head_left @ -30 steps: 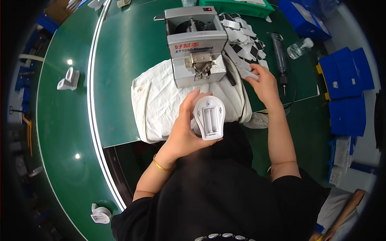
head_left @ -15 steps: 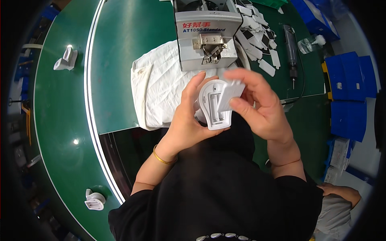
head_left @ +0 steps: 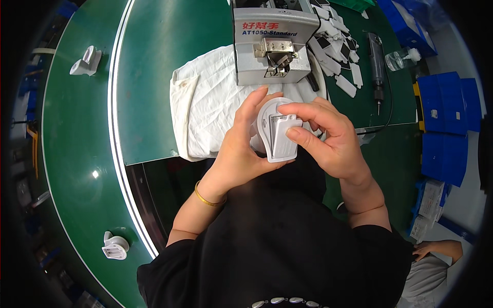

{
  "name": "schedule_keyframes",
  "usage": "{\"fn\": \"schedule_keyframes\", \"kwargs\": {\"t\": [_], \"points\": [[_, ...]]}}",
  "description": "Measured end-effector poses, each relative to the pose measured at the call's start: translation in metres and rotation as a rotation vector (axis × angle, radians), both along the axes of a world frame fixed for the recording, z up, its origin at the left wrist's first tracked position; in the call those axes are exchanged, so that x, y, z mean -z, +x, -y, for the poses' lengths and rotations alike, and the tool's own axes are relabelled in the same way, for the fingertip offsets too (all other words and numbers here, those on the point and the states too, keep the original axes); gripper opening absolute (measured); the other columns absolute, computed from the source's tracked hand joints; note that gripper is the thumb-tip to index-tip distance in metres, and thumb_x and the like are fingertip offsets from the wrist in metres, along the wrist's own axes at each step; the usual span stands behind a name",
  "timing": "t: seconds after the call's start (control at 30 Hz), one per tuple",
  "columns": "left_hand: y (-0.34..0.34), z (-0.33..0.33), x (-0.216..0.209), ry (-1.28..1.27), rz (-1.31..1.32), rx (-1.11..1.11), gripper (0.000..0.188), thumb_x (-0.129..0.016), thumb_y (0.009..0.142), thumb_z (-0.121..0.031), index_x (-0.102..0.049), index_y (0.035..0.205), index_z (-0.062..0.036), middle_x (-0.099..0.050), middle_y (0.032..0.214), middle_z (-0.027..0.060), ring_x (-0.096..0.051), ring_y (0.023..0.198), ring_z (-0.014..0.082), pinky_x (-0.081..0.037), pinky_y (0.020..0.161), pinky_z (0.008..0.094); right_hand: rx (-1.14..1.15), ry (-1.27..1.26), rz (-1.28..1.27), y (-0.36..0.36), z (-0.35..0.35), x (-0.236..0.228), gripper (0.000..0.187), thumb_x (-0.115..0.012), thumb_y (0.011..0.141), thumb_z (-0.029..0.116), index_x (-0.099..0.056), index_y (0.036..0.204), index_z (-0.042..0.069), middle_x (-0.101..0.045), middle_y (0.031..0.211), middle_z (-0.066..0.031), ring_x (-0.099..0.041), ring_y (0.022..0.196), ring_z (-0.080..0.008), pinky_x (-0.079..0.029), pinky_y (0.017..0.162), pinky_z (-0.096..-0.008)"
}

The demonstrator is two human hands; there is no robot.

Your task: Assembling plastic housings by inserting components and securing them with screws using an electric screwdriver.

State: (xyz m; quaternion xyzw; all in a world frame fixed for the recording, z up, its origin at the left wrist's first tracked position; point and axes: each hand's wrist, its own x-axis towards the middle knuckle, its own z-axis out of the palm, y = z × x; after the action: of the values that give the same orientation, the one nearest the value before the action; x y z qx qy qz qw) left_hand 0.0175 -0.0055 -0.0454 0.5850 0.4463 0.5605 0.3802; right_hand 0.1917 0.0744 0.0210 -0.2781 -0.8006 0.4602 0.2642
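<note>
My left hand [head_left: 236, 151] is wrapped round a white plastic housing [head_left: 262, 129], held upright above my lap with its open battery compartment toward me. A flat white battery cover [head_left: 287, 139] is pinched between the thumb and index finger of my right hand [head_left: 334, 141]. The cover's lower end lies over the bottom of the compartment. It sits slightly askew, and a strip of the compartment shows along its left side. Whether the cover is seated cannot be seen.
A grey machine [head_left: 251, 59] stands on the green bench beyond a white cloth [head_left: 203, 110]. At right lie piled white covers [head_left: 345, 86], an electric screwdriver [head_left: 377, 77], a clear bottle [head_left: 398, 61] and blue bins [head_left: 446, 102]. White housings [head_left: 87, 62] stand left; another person [head_left: 429, 272] is lower right.
My right hand has brought the cover down and laid it over most of the battery compartment; before, it was tilted above it. My left hand keeps its hold on the housing.
</note>
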Motion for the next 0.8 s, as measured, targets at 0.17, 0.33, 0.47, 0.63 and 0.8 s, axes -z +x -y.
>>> {"fn": "schedule_keyframes", "kwargs": {"t": [0.17, 0.33, 0.47, 0.63, 0.8], "points": [[0.000, 0.000, -0.002, 0.021, 0.023, -0.004, 0.108, -0.086, 0.067, -0.005, -0.020, 0.152, -0.0090, -0.046, 0.144, 0.0205, -0.050, 0.130, 0.0324, -0.043, 0.106, 0.0403, 0.024, -0.019, -0.041, -0.002, 0.004, 0.003, 0.033, -0.069, 0.085, 0.006, -0.068, 0.118, 0.006, -0.057, 0.084, -0.0006, -0.044, 0.072, -0.0092, -0.037, 0.063, -0.0230], [0.000, 0.000, 0.000, 0.043, 0.025, 0.001, 0.108, -0.086, 0.067, -0.005, -0.019, 0.152, -0.0091, -0.047, 0.143, 0.0205, -0.050, 0.131, 0.0320, -0.043, 0.106, 0.0404, -0.041, 0.128, -0.004, -0.002, 0.001, 0.003, 0.033, -0.069, 0.086, 0.006, -0.069, 0.119, 0.005, -0.057, 0.090, -0.0027, -0.044, 0.074, -0.0112, -0.038, 0.066, -0.0247], [0.001, 0.001, 0.003, 0.100, 0.057, -0.026, 0.108, -0.086, 0.067, -0.005, -0.019, 0.152, -0.0088, -0.046, 0.144, 0.0203, -0.049, 0.131, 0.0325, -0.043, 0.106, 0.0406, 0.000, 0.491, 0.114, -0.001, -0.002, 0.015, 0.039, -0.067, 0.088, 0.006, -0.063, 0.127, 0.004, -0.060, 0.110, -0.0092, -0.054, 0.086, -0.0146, -0.044, 0.078, -0.0257], [-0.002, 0.002, 0.003, 0.166, -0.028, 0.011, 0.110, -0.085, 0.071, -0.007, -0.014, 0.154, -0.0089, -0.041, 0.147, 0.0225, -0.046, 0.134, 0.0331, -0.041, 0.107, 0.0411, -0.021, -0.646, -0.300, -0.007, 0.007, 0.024, 0.075, -0.061, 0.094, 0.006, -0.018, 0.154, 0.002, -0.051, 0.135, -0.0217, -0.055, 0.120, -0.0236, -0.041, 0.105, -0.0344], [-0.007, 0.006, -0.015, -0.058, 0.369, 0.039, 0.089, -0.067, 0.090, -0.004, -0.006, 0.155, -0.0061, -0.031, 0.152, 0.0260, -0.044, 0.133, 0.0291, -0.037, 0.108, 0.0387, 0.006, -0.424, -0.403, -0.013, 0.014, 0.034, 0.086, -0.067, 0.087, 0.001, -0.013, 0.154, 0.004, -0.056, 0.125, -0.0146, -0.058, 0.109, -0.0188, -0.044, 0.099, -0.0346]]}}
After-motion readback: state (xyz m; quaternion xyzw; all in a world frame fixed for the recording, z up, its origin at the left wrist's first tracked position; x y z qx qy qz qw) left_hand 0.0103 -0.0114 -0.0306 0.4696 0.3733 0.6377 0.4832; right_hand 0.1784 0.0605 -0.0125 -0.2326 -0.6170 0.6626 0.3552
